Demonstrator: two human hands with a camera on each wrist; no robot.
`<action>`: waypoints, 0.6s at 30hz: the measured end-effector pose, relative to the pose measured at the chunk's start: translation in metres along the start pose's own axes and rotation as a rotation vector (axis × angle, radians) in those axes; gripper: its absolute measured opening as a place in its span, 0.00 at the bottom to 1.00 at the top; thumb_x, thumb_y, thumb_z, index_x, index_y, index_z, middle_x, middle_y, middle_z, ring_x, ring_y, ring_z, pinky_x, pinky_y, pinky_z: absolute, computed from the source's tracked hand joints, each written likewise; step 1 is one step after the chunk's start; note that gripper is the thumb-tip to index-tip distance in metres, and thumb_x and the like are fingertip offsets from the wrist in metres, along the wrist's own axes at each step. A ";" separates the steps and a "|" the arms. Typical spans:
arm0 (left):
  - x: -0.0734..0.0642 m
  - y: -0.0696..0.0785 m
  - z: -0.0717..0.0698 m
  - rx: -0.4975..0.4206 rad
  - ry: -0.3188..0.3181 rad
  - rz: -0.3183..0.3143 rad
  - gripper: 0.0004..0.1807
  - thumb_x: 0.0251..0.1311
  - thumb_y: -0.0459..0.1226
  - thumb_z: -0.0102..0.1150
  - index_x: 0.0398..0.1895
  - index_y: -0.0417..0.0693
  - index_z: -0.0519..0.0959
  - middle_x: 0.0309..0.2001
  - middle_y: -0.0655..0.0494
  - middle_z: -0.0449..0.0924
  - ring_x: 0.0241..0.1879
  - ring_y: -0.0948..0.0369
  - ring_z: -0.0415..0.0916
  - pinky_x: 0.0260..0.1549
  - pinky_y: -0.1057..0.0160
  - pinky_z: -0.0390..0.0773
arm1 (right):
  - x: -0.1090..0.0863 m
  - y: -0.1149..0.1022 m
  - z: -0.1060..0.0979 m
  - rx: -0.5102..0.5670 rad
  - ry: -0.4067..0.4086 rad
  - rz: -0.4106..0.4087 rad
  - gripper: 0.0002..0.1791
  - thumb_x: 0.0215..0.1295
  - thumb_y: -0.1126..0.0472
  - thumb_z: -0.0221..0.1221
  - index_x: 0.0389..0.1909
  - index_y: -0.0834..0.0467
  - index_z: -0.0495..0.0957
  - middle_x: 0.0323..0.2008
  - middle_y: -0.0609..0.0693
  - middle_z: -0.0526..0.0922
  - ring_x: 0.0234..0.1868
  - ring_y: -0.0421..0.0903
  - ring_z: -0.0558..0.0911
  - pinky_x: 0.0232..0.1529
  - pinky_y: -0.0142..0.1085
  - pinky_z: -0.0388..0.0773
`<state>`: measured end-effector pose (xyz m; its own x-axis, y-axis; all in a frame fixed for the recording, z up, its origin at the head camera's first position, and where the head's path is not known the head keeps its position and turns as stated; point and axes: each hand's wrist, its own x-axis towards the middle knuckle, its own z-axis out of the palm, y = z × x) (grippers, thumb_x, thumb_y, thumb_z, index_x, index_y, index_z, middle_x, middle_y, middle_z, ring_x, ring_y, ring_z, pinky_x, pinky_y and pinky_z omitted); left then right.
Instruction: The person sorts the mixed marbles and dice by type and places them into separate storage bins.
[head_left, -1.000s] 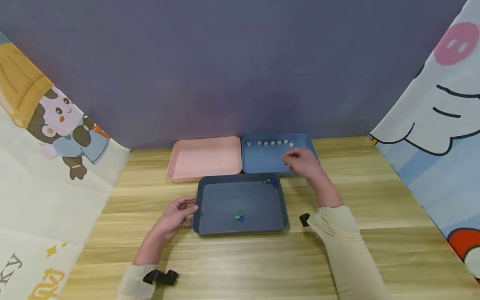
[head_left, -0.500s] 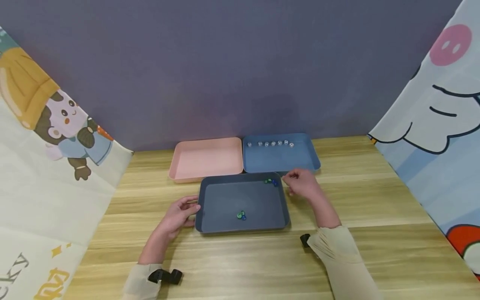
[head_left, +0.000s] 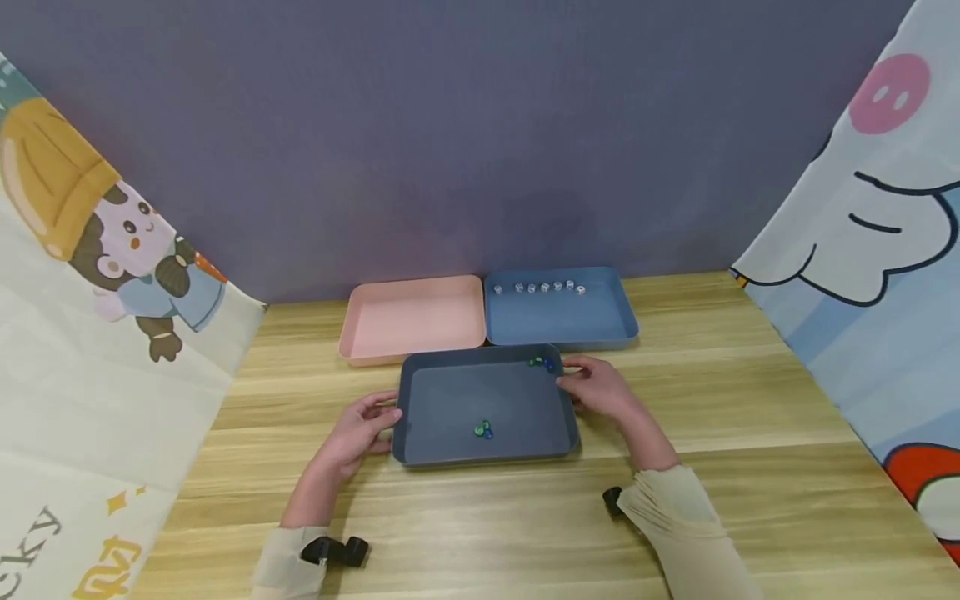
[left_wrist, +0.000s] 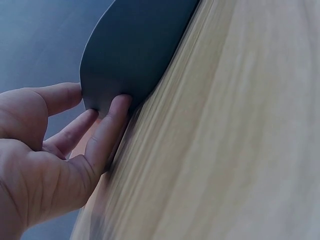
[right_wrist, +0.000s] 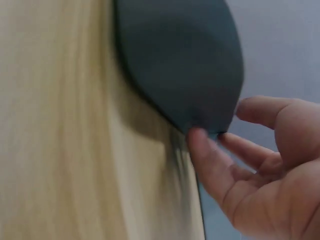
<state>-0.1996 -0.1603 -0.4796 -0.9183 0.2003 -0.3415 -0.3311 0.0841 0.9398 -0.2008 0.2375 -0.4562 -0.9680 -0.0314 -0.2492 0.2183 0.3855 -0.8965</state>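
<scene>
A dark grey tray (head_left: 480, 392) lies on the table in front of the person. My left hand (head_left: 358, 433) grips its left side, thumb at the rim and fingers against the outer wall, as the left wrist view shows. At the opposite side, my right hand (head_left: 600, 387) holds the tray the same way near its far right corner, with its fingertips on the wall (right_wrist: 185, 65) in the right wrist view. Inside are small shiny green and blue pieces that look like marbles: one cluster (head_left: 483, 430) near the front, another (head_left: 542, 363) in the far right corner.
Behind the grey tray stand a pink tray (head_left: 412, 321) and a blue tray (head_left: 562, 321), side by side. A row of several white dice (head_left: 544, 287) lies along the blue tray's far side. A dark panel (head_left: 480, 150) rises behind the wooden table (head_left: 480, 533).
My right hand has come back from over the blue tray to the grey tray's right side and taken hold there. My left hand has stayed at the left side.
</scene>
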 end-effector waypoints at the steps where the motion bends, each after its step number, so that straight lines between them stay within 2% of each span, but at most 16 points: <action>1: 0.000 -0.001 0.000 0.001 0.000 0.003 0.27 0.67 0.33 0.58 0.68 0.40 0.66 0.54 0.38 0.70 0.41 0.53 0.80 0.38 0.53 0.82 | 0.001 0.002 0.001 0.024 -0.007 0.002 0.28 0.68 0.62 0.59 0.67 0.66 0.66 0.53 0.67 0.78 0.47 0.56 0.81 0.36 0.42 0.82; 5: 0.000 -0.003 -0.001 -0.002 -0.004 0.009 0.27 0.67 0.33 0.58 0.68 0.40 0.66 0.54 0.36 0.70 0.42 0.51 0.80 0.39 0.52 0.82 | 0.003 0.008 0.002 0.077 -0.023 -0.004 0.30 0.67 0.65 0.59 0.69 0.64 0.64 0.55 0.68 0.76 0.50 0.58 0.80 0.37 0.43 0.83; 12: 0.001 -0.003 0.000 -0.024 -0.004 -0.014 0.26 0.67 0.32 0.58 0.67 0.43 0.68 0.54 0.38 0.71 0.43 0.50 0.80 0.40 0.51 0.82 | 0.003 0.013 0.001 0.077 -0.053 -0.004 0.31 0.67 0.64 0.60 0.70 0.63 0.63 0.57 0.69 0.75 0.51 0.59 0.80 0.37 0.44 0.83; 15: 0.000 -0.002 0.000 -0.022 -0.003 -0.006 0.27 0.67 0.32 0.58 0.68 0.41 0.67 0.54 0.37 0.71 0.43 0.50 0.80 0.39 0.51 0.82 | 0.000 0.011 0.002 0.022 -0.054 -0.029 0.32 0.67 0.63 0.60 0.70 0.63 0.63 0.57 0.68 0.75 0.53 0.60 0.78 0.40 0.44 0.83; 18: -0.001 -0.001 0.000 -0.020 -0.013 -0.003 0.28 0.67 0.33 0.58 0.69 0.40 0.65 0.55 0.36 0.70 0.44 0.51 0.80 0.40 0.51 0.82 | -0.004 0.010 0.003 -0.090 -0.022 -0.072 0.31 0.67 0.62 0.61 0.69 0.64 0.65 0.57 0.66 0.76 0.55 0.59 0.77 0.42 0.43 0.81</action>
<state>-0.1985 -0.1604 -0.4798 -0.9144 0.2128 -0.3443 -0.3383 0.0651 0.9388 -0.1949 0.2388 -0.4651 -0.9776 -0.0820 -0.1937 0.1348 0.4624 -0.8764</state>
